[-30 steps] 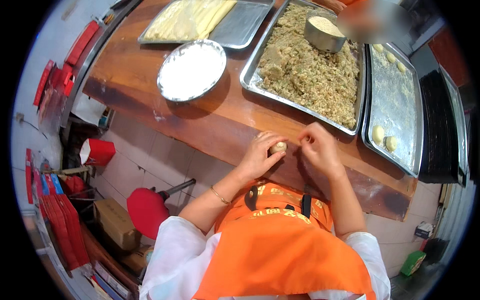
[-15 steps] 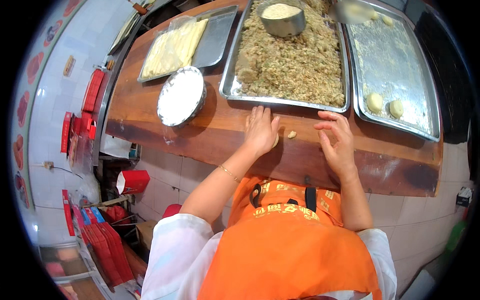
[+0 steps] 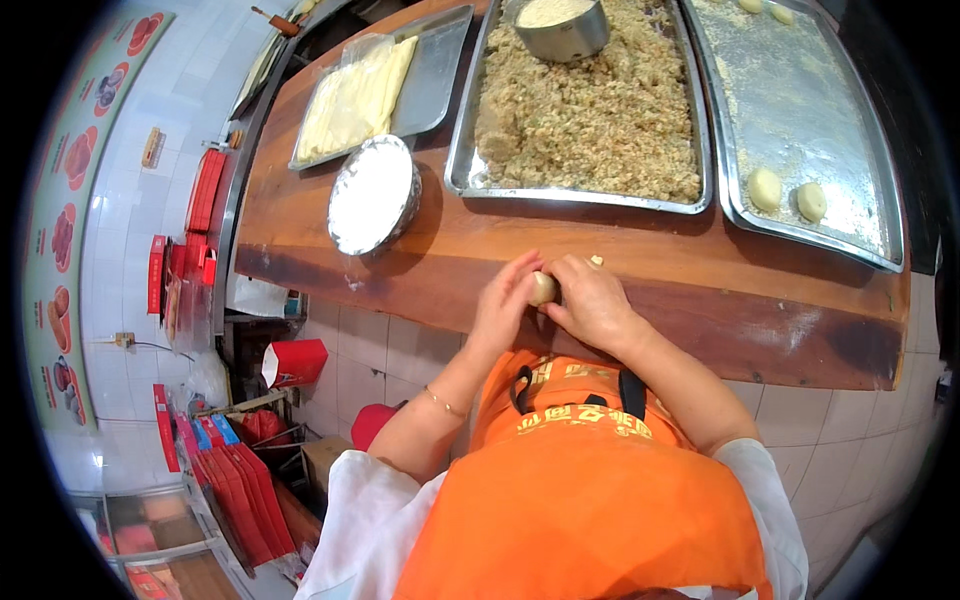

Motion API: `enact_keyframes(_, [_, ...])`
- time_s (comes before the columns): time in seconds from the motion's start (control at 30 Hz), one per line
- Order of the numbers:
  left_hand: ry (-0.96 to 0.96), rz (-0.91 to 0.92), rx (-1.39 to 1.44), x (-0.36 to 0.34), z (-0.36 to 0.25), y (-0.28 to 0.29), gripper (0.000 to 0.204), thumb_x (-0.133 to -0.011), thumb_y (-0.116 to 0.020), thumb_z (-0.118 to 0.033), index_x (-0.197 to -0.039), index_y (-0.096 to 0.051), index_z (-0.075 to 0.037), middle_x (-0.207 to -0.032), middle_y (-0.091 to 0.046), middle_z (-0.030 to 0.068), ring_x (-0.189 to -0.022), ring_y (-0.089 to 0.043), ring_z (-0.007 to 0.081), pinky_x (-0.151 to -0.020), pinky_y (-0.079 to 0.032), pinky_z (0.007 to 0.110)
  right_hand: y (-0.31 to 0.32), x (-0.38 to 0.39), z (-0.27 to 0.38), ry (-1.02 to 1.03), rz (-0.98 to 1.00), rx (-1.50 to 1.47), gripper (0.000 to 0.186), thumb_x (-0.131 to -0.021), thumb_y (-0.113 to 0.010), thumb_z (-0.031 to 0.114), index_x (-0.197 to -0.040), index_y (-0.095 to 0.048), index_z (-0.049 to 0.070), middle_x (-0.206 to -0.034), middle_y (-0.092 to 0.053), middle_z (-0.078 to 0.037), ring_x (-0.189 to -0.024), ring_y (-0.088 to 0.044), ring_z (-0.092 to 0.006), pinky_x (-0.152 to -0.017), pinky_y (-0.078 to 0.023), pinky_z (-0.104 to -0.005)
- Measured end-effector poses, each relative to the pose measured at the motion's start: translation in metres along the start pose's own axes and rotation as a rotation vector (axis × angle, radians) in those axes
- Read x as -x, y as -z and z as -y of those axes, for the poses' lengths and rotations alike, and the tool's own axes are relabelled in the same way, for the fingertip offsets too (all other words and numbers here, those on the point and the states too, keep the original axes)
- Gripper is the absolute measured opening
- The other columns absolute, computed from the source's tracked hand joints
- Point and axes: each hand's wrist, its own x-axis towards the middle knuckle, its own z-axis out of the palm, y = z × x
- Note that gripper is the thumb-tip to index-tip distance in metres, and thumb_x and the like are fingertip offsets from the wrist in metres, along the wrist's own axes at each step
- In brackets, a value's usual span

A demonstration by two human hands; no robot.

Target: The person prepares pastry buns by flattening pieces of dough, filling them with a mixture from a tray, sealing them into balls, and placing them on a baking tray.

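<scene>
Over the front edge of the wooden table, a pale round dough ball (image 3: 542, 289) sits between my two hands. My left hand (image 3: 503, 306) curls against its left side, with a thin bracelet on the wrist. My right hand (image 3: 594, 305) closes on it from the right, thumb and fingers bent round. The palms hide part of the ball. Just beyond my right hand, a small scrap of dough (image 3: 597, 260) lies on the table (image 3: 640, 250). Two dough balls (image 3: 765, 189) rest at the near end of the right-hand metal tray (image 3: 830, 130).
A large tray of crumbly filling (image 3: 590, 130) stands ahead, a metal pot of pale grains (image 3: 562, 32) on it. To its left are a bowl of white powder (image 3: 372, 195) and a tray with dough strips (image 3: 350, 100) under plastic. Red boxes (image 3: 235, 490) stand at lower left.
My right hand has come left to meet my left hand. The dough ball, mostly under my left palm before, is now held between both hands nearer to me. The view has shifted slightly.
</scene>
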Motion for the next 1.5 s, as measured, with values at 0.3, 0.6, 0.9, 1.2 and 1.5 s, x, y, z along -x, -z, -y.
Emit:
enact_keyframes(0.3, [-0.185,-0.153,-0.791,-0.057,0.006,-0.016,0.056,-0.109,-0.032,-0.035,-0.146,-0.044,0.005,-0.152,-0.042,0.0251,-0.148,-0.030,0.0379,-0.121,-0.020,0.049,0.001,-0.001,-0.005,-0.001,0.086,0.006,0.046,-0.079,-0.078,0.015,-0.118,-0.057,0.003,-0.113,-0.061,-0.019,-0.105,-0.061,-0.0390,-0.088,-0.051,-0.0472])
enact_keyframes(0.6, [-0.161,-0.176,-1.112,-0.059,0.012,-0.029,0.060,-0.104,-0.047,-0.031,-0.150,-0.035,0.005,-0.155,-0.037,0.0263,-0.149,-0.027,0.0394,-0.121,-0.015,0.053,0.048,0.018,-0.003,-0.134,-0.185,-0.242,0.052,-0.083,-0.073,0.009,-0.131,-0.054,0.005,-0.118,-0.060,-0.014,-0.087,-0.062,-0.0254,-0.082,-0.054,-0.0362])
enact_keyframes(0.9, [-0.127,-0.201,-1.170,-0.059,0.005,-0.039,0.064,-0.102,-0.050,-0.036,-0.150,-0.035,0.004,-0.155,-0.038,0.0245,-0.149,-0.028,0.0374,-0.121,-0.016,0.053,0.044,0.032,-0.012,-0.119,-0.188,-0.210,0.048,-0.084,-0.073,0.010,-0.128,-0.056,0.004,-0.107,-0.061,-0.013,-0.085,-0.062,-0.0261,-0.077,-0.053,-0.0387])
enact_keyframes(1.2, [-0.031,-0.139,-0.744,-0.072,0.030,-0.008,0.068,-0.100,-0.054,-0.039,-0.152,-0.035,0.001,-0.157,-0.032,0.0240,-0.150,-0.025,0.0349,-0.120,-0.019,0.052,0.062,0.044,0.017,-0.151,-0.165,-0.113,0.043,-0.086,-0.071,0.011,-0.126,-0.058,0.005,-0.111,-0.062,-0.014,-0.086,-0.065,-0.0272,-0.079,-0.055,-0.0374])
enact_keyframes(1.5, [-0.234,-0.087,-0.718,0.005,-0.003,-0.014,0.065,-0.095,-0.065,-0.032,-0.145,-0.039,0.001,-0.128,-0.056,0.0217,-0.114,-0.055,0.0378,-0.096,-0.046,0.045,0.058,0.048,0.021,-0.172,-0.109,-0.090,0.033,-0.088,-0.069,0.009,-0.120,-0.062,0.004,-0.109,-0.064,-0.012,-0.084,-0.065,-0.0258,-0.078,-0.055,-0.0362])
